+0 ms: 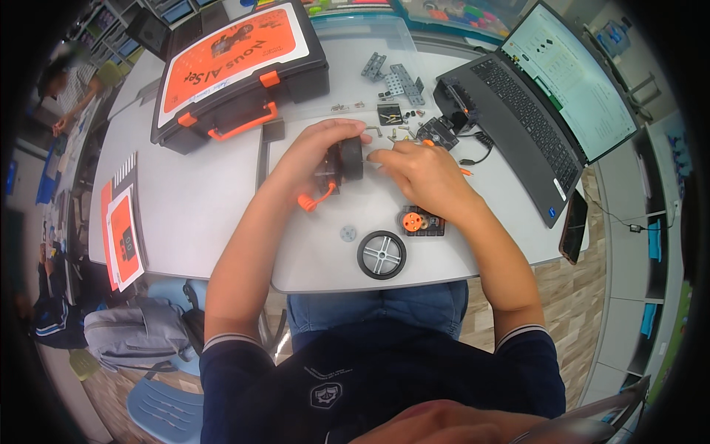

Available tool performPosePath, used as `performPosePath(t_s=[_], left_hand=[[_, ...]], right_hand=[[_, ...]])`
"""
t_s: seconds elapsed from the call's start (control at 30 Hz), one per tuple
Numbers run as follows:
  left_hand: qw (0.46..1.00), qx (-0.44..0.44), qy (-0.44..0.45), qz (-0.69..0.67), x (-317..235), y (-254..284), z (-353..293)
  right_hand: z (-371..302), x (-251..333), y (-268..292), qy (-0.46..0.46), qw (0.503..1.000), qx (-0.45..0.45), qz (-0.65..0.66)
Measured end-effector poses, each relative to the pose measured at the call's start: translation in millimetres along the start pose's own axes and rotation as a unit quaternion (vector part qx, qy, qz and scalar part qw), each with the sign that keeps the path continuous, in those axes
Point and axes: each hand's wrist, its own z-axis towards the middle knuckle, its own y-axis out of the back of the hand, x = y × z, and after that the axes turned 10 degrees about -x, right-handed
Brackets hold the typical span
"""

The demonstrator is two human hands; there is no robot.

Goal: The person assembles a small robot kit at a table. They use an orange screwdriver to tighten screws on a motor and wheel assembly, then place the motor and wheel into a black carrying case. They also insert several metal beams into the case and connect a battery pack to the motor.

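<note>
Near the middle of the white table (222,214), left hand (318,152) is clenched around a black block-shaped part (344,159); an orange cable loop (314,198) hangs from it toward the near edge. Right hand (418,174) lies just beside the block, fingers curled, fingertips touching the block's right side; something orange shows at its knuckles, and whether it grips this cannot be told.

Toward the near edge, below the right wrist: a small black module with an orange round hub (418,220). Nearer the edge, a black wheel with grey spokes (381,254) lying flat; just left of it, a small grey disc (347,234).

Beyond the hands, toward the far edge: grey perforated metal plates (399,80) and small loose parts. Open laptop (532,111) at the right edge, screen lit. A dark phone (574,226) overhangs the near right corner.

Far left portion: closed black case with orange lid label, latches and handle (237,70). Left edge: orange-and-white booklets (122,237).

On the floor at left: a grey backpack (129,337) and a blue chair (163,411).
</note>
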Motion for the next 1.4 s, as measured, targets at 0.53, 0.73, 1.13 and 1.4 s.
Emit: performPosePath(t_s=[0.53, 0.73, 1.13, 1.4], left_hand=[[1.0, -0.011, -0.003, -0.002, 1.2, 2.8, 3.0], [1.0, -0.007, -0.01, 0.026, -0.5, 1.9, 3.4], [1.0, -0.011, -0.023, 0.008, -1.3, 5.7, 0.4], [0.999, -0.024, -0.027, 0.025, -2.2, 2.9, -2.5]], right_hand=[[1.6, -0.4, -2.2, -0.006, 0.997, -0.052, 0.053], [1.2, -2.2, -4.8, 0.017, 0.996, -0.073, 0.05], [0.2, 1.3, -1.3, -0.022, 0.993, -0.071, 0.093], [-0.3, -2.8, -6.9, 0.0, 0.996, -0.081, 0.048]])
